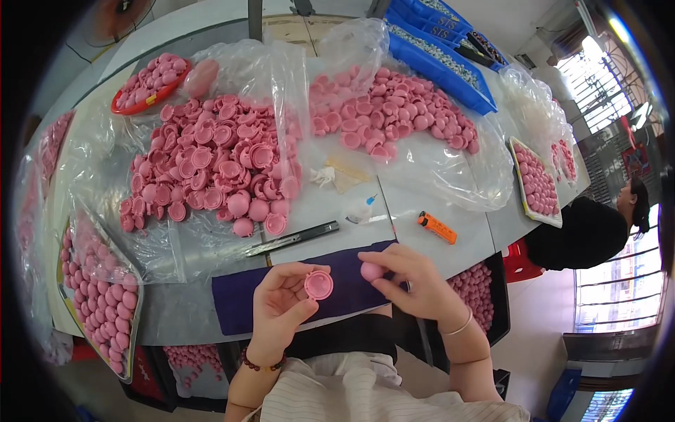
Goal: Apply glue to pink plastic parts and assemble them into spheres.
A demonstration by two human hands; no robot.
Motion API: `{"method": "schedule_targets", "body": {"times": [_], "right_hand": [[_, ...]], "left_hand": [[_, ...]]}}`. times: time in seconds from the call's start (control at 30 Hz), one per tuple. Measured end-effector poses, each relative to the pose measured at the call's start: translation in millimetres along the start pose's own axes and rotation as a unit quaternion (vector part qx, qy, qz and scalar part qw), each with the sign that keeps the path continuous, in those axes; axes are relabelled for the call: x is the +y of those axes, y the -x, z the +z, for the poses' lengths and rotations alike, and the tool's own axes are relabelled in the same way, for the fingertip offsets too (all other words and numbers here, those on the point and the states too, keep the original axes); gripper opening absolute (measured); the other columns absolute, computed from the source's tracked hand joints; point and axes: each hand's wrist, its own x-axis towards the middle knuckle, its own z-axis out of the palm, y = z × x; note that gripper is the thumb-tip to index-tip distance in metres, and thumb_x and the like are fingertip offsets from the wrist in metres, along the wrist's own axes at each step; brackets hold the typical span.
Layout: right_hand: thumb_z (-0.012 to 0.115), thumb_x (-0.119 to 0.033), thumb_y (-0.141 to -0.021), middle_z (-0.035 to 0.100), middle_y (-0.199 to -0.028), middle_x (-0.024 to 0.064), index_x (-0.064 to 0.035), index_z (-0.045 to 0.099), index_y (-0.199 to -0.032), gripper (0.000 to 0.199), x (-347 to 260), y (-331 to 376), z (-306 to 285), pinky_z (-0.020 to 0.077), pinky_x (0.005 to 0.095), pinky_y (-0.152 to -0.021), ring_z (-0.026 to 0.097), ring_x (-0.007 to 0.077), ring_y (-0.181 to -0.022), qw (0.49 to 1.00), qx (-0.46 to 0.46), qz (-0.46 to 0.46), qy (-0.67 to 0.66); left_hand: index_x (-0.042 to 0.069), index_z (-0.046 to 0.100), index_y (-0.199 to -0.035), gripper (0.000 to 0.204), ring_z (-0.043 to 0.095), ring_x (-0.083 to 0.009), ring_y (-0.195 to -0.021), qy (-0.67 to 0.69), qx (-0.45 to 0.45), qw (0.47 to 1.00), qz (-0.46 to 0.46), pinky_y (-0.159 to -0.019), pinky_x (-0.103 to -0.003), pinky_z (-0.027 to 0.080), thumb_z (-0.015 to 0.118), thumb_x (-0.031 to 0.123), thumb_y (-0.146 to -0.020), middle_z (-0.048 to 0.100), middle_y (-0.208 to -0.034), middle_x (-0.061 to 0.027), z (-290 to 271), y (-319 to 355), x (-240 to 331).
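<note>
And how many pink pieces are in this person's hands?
2: a round pink half-shell, hollow side showing, in the left hand, and a rounded pink piece in the right hand. The fingers may hide others.

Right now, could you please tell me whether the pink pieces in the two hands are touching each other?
No, the left hand holds a hollow pink cup apart from the rounded pink piece in the right hand.

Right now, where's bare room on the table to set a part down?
Grey table between the black tool and orange item, above the purple cloth. Also right of the orange item, below the clear bag, and the cloth's left end, beside the left hand. Crowded: left shell pile, right shell pile, left tray, right tray.
</note>
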Motion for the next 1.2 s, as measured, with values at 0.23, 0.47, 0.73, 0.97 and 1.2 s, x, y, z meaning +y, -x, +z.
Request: {"method": "schedule_targets", "body": {"times": [0.23,0.47,0.73,0.97,1.2], "right_hand": [[0.066,0.001,-0.066,0.055,-0.088,0.0066,-0.0043,0.062,-0.098,0.032,-3.1,4.6,0.6,0.0443,0.0213,-0.051,0.054,0.0122,-0.066,0.981,0.063,-0.007,0.181],[0.071,-0.004,-0.066,0.056,-0.092,0.009,0.0008,0.06,-0.098,0.034,-5.1,-7.5,32.4,0.0453,0.0229,-0.058,0.054,0.0126,-0.068,0.986,0.087,-0.14,-0.019],[0.073,-0.017,-0.07,0.057,-0.091,0.0092,0.0009,0.061,-0.098,0.035,10.6,-6.4,47.4,0.0446,0.0243,-0.061,0.053,0.0148,-0.069,0.985,0.118,-0.118,-0.054],[0.076,-0.007,-0.061,0.056,-0.079,0.0061,-0.003,0.062,-0.091,0.033,12.2,-6.9,57.1,0.0437,0.025,-0.057,0.053,0.0176,-0.066,0.95,0.202,-0.222,0.082],[0.07,0.0,-0.06,0.053,-0.074,0.0064,-0.003,0.056,-0.084,0.028,6.5,2.3,61.9,0.0412,0.026,-0.056,0.05,0.0179,-0.063,0.921,0.267,-0.259,0.114]], "left_hand": [[-0.002,0.048,-0.107,0.041,0.056,-0.0171,-0.098,-0.027,0.017,0.999,-0.032,-0.083,-0.027,0.046,0.066,-0.002,-0.071,0.057,-0.108,-0.0156,5.4,-1.1,1.0],[-0.005,0.052,-0.107,0.037,0.06,-0.0143,-0.086,-0.114,-0.008,0.993,-0.016,-0.078,-0.025,0.049,0.064,-0.009,-0.072,0.058,-0.104,-0.0139,4.4,1.2,-0.7],[-0.006,0.053,-0.107,0.037,0.06,-0.0149,-0.087,-0.147,-0.02,0.989,0.002,-0.079,-0.025,0.049,0.063,-0.01,-0.072,0.06,-0.098,-0.0113,5.1,-0.1,-3.9],[-0.005,0.052,-0.11,0.046,0.058,-0.0161,-0.094,-0.128,-0.04,0.991,-0.027,-0.083,-0.028,0.047,0.068,-0.008,-0.067,0.057,-0.108,-0.0154,4.5,-2.5,-0.7],[-0.004,0.054,-0.111,0.044,0.058,-0.0143,-0.093,-0.136,0.014,0.991,-0.016,-0.082,-0.026,0.048,0.067,-0.008,-0.069,0.059,-0.106,-0.0125,9.9,0.3,-4.5]]}}
